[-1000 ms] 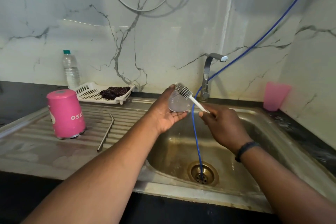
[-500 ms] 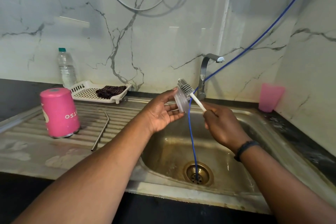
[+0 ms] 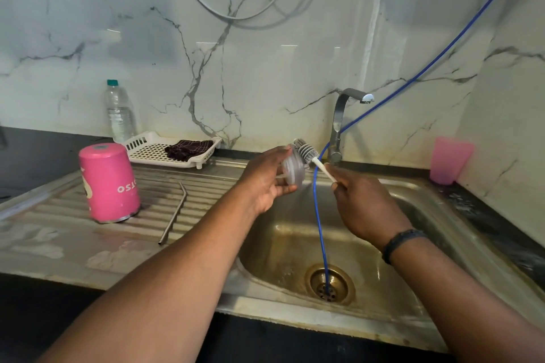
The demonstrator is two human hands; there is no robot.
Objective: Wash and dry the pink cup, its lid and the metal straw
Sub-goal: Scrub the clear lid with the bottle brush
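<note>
Tilted edge-on now, lid (image 3: 292, 168); white tray (image 3: 147, 148) holds dark cloth (image 3: 188, 149).

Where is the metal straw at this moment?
In the head view, the metal straw lies on the ribbed draining board left of the sink basin, just right of the upturned pink cup.

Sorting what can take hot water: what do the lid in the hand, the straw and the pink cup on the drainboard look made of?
The lid, held in the left hand, looks like clear plastic: translucent, ribbed rim. The straw looks like brushed steel: thin, grey, dull sheen, bent tip. The pink cup, upside down, has a glossy pink coat over what seems metal, judging by its bare silvery rim; uncertain.
</note>
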